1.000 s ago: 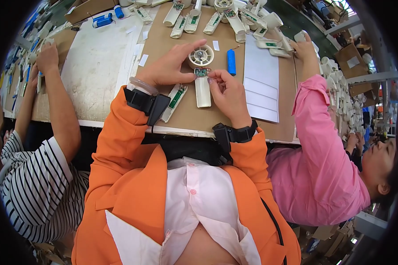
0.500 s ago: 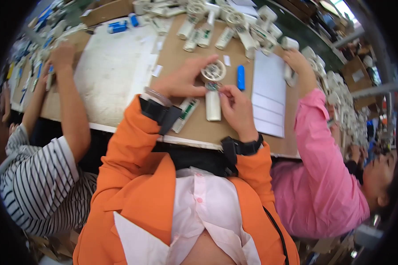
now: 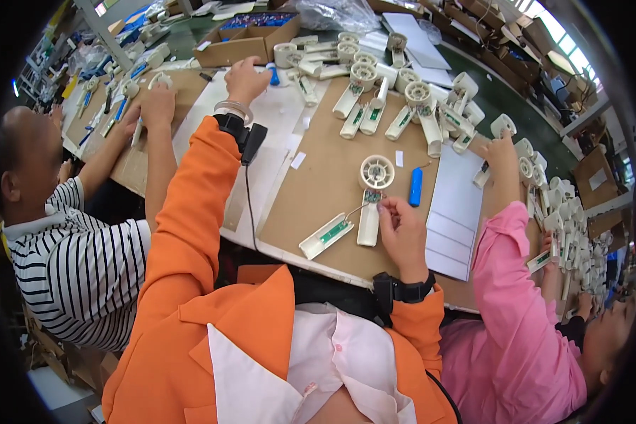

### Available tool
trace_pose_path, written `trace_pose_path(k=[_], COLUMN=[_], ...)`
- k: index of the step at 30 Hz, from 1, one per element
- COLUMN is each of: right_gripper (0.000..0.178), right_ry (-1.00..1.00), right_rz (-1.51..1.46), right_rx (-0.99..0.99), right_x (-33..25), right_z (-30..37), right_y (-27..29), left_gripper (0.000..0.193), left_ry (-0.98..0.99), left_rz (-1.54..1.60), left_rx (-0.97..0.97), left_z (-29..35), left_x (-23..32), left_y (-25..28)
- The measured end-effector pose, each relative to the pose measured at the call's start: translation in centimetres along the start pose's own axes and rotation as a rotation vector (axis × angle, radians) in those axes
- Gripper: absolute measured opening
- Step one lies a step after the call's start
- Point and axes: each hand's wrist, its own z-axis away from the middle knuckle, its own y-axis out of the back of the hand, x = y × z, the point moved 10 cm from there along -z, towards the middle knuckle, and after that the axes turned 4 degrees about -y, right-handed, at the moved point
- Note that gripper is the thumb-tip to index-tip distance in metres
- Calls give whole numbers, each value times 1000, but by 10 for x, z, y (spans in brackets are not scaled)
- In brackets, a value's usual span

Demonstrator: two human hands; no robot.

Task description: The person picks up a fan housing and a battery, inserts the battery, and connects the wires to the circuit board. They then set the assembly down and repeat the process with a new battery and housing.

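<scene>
Cardboard (image 3: 318, 162) covers the middle of a crowded workbench, with a pale sheet (image 3: 452, 212) at its right and a carton (image 3: 244, 53) beyond its far left. On the cardboard, straight ahead of the person, lies a white fan (image 3: 377, 172), its round head pointing away and its handle running back toward the near edge. The right hand (image 3: 404, 230) is by far the nearer: it sits just right of the handle, thumb and forefinger drawn nearly together at the top, beside the wires and small board (image 3: 372, 198); whether they pinch a wire cannot be told. A cover (image 3: 325, 237) lies slantwise left of the handle, a thin lead running between them. Well apart, up and to the left, the left hand (image 3: 246, 81) reaches out with curled fingers, a blue cell (image 3: 273, 75) just to its right; its grip is hidden. Another cell (image 3: 415, 187) lies lengthwise, right of the fan.
</scene>
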Motion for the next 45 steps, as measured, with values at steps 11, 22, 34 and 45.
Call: trace_pose_path(k=[11, 22, 34, 45], right_gripper=[10, 9, 27, 29], right_ry=[36, 38, 459, 335], right_rz=[58, 21, 77, 73], right_rx=[-26, 136, 433, 359], right_x=[-6, 5, -55, -30], right_z=[1, 1, 16, 7], right_y=[-1, 5, 50, 40], left_gripper=[68, 69, 52, 52], left_ry=[35, 179, 400, 129], left_rz=[-275, 853, 1965, 1820], left_rx=[-361, -160, -1298, -1259], left_z=[12, 91, 252, 252], left_x=[-17, 64, 258, 259], left_y=[-55, 2, -43, -48])
